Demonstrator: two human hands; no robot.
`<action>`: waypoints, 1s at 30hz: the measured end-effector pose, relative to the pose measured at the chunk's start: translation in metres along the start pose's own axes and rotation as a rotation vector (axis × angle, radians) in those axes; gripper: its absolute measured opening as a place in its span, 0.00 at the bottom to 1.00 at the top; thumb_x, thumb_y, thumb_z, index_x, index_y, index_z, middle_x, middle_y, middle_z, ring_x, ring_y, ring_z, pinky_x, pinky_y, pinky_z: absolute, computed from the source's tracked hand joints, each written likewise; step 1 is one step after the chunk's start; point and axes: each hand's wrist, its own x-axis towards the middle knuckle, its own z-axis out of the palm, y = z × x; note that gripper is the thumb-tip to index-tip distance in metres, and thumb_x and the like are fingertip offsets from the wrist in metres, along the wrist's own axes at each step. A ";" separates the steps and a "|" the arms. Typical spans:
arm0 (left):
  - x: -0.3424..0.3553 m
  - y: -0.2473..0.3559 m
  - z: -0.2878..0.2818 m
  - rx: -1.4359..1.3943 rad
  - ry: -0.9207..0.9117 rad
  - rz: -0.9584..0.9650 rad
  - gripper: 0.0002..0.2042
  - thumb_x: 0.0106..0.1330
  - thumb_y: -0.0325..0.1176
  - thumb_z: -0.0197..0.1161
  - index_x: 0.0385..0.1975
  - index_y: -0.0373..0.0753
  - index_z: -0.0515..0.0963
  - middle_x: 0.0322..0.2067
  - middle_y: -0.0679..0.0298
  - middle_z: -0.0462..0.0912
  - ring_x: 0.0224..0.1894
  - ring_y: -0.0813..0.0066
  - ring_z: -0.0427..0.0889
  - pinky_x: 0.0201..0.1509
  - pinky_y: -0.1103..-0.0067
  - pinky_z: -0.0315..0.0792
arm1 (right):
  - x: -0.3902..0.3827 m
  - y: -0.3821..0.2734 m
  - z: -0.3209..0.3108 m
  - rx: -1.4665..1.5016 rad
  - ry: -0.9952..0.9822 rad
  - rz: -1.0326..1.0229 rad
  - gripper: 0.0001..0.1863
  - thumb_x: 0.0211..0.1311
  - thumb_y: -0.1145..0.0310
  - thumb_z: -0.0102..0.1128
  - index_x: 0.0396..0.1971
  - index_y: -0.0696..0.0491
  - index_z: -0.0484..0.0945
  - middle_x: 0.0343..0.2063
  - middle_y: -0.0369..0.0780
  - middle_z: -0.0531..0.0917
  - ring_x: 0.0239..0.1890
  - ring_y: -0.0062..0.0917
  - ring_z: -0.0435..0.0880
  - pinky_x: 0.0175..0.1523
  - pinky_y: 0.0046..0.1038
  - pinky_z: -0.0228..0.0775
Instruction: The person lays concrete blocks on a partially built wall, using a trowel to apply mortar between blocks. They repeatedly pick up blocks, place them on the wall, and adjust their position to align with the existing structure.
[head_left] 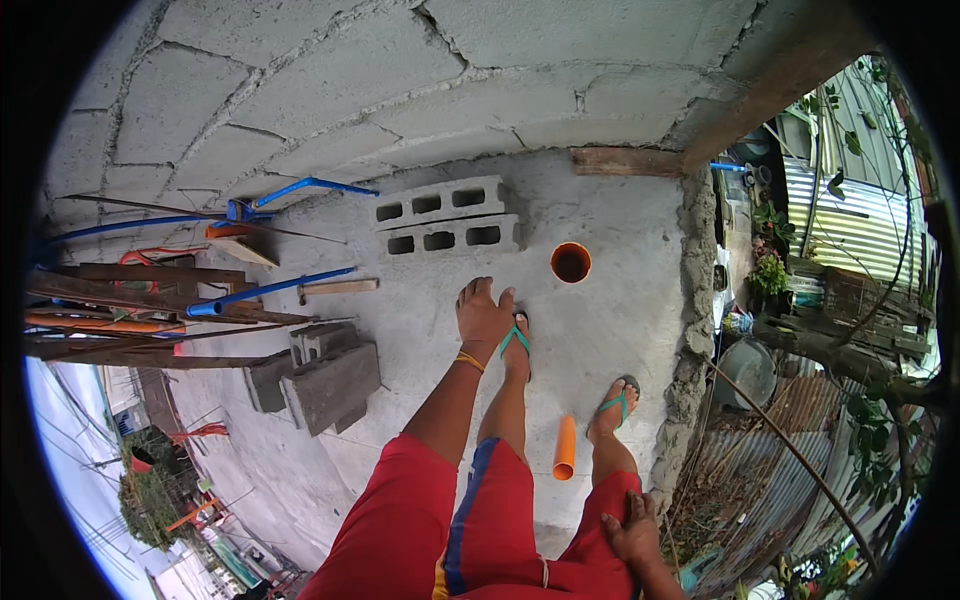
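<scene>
My left hand (483,315), a yellow band at its wrist, hangs open and empty over the concrete floor (420,300), near my left foot in a green-strapped sandal (516,345). Beyond it lie two hollow concrete blocks (446,200) side by side, and right of them an orange cylinder (571,262) shows its round opening and dark inside. My right hand (632,530) rests open on my red shorts at the right thigh, holding nothing visible. A short orange pipe (564,440) lies between my feet.
A block wall (400,60) bounds the top. Leftward lie wood boards (130,280), blue pipes (270,288) and more blocks (325,390). A rough concrete edge (695,290) runs along the right, beside corrugated sheets (820,200), plants and a metal basin (745,372). A wooden beam (760,100) crosses the upper right.
</scene>
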 end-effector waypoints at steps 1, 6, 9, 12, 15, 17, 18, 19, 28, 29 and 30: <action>0.026 -0.003 0.018 0.049 -0.011 -0.008 0.23 0.60 0.47 0.66 0.47 0.34 0.77 0.52 0.50 0.78 0.58 0.51 0.72 0.64 0.60 0.65 | 0.002 -0.010 0.007 -0.005 0.019 0.015 0.44 0.55 0.47 0.65 0.64 0.63 0.66 0.64 0.65 0.61 0.68 0.57 0.60 0.71 0.43 0.55; 0.130 -0.022 0.097 0.254 -0.122 -0.085 0.29 0.59 0.55 0.64 0.49 0.34 0.76 0.53 0.50 0.78 0.62 0.51 0.69 0.70 0.53 0.53 | 0.020 -0.062 0.040 0.043 0.011 0.100 0.41 0.53 0.51 0.69 0.61 0.63 0.69 0.64 0.64 0.61 0.68 0.56 0.59 0.71 0.43 0.55; 0.151 -0.029 0.131 0.229 -0.295 -0.196 0.28 0.59 0.56 0.63 0.46 0.34 0.77 0.50 0.50 0.80 0.60 0.50 0.71 0.72 0.53 0.50 | 0.030 -0.079 0.055 0.079 -0.032 0.200 0.41 0.53 0.49 0.68 0.61 0.63 0.69 0.64 0.64 0.60 0.68 0.56 0.58 0.72 0.43 0.53; 0.165 -0.030 0.147 0.200 -0.277 -0.302 0.26 0.59 0.55 0.63 0.42 0.36 0.80 0.44 0.51 0.84 0.56 0.54 0.78 0.75 0.55 0.46 | 0.034 -0.088 0.068 0.075 -0.042 0.258 0.41 0.54 0.48 0.67 0.61 0.62 0.69 0.64 0.64 0.61 0.68 0.56 0.58 0.72 0.43 0.53; 0.174 -0.024 0.151 0.224 -0.311 -0.408 0.24 0.59 0.55 0.62 0.40 0.37 0.81 0.40 0.53 0.86 0.50 0.56 0.82 0.76 0.58 0.45 | 0.038 -0.093 0.077 -0.042 -0.013 0.238 0.38 0.55 0.49 0.66 0.58 0.62 0.71 0.61 0.62 0.65 0.65 0.56 0.63 0.69 0.45 0.58; 0.176 -0.027 0.145 0.243 -0.339 -0.419 0.23 0.59 0.54 0.61 0.39 0.38 0.82 0.38 0.54 0.87 0.47 0.57 0.84 0.76 0.59 0.45 | 0.047 -0.097 0.075 -0.072 0.023 0.223 0.33 0.56 0.50 0.65 0.54 0.61 0.74 0.53 0.59 0.71 0.58 0.55 0.69 0.63 0.45 0.64; 0.172 -0.030 0.139 0.239 -0.355 -0.399 0.23 0.60 0.54 0.60 0.39 0.38 0.82 0.37 0.55 0.87 0.46 0.57 0.85 0.76 0.60 0.46 | 0.055 -0.101 0.073 -0.088 0.030 0.236 0.31 0.56 0.51 0.65 0.51 0.61 0.75 0.49 0.58 0.74 0.55 0.54 0.72 0.59 0.46 0.67; 0.170 -0.034 0.135 0.244 -0.377 -0.372 0.23 0.60 0.54 0.60 0.38 0.38 0.82 0.36 0.55 0.88 0.45 0.58 0.85 0.76 0.60 0.46 | 0.070 -0.104 0.070 -0.072 0.061 0.166 0.29 0.57 0.52 0.64 0.49 0.60 0.75 0.47 0.57 0.75 0.52 0.53 0.74 0.57 0.46 0.68; 0.080 -0.144 -0.020 -0.059 -0.293 -0.147 0.19 0.47 0.43 0.73 0.26 0.31 0.78 0.27 0.49 0.83 0.36 0.50 0.83 0.49 0.63 0.74 | 0.204 -0.197 0.031 0.242 0.034 -0.141 0.21 0.70 0.52 0.53 0.45 0.56 0.77 0.37 0.51 0.83 0.38 0.47 0.82 0.44 0.41 0.74; 0.084 -0.154 -0.046 -0.065 -0.348 -0.161 0.20 0.47 0.43 0.74 0.25 0.30 0.77 0.26 0.48 0.82 0.34 0.49 0.82 0.41 0.63 0.75 | 0.222 -0.216 0.031 0.258 0.026 -0.131 0.22 0.71 0.50 0.51 0.46 0.56 0.77 0.37 0.51 0.82 0.38 0.46 0.82 0.44 0.40 0.75; 0.090 -0.163 -0.072 -0.078 -0.416 -0.212 0.21 0.47 0.44 0.74 0.25 0.30 0.77 0.27 0.47 0.82 0.33 0.49 0.82 0.38 0.64 0.75 | 0.242 -0.235 0.034 0.289 0.014 -0.129 0.23 0.71 0.49 0.51 0.47 0.56 0.77 0.37 0.49 0.83 0.39 0.42 0.82 0.45 0.38 0.75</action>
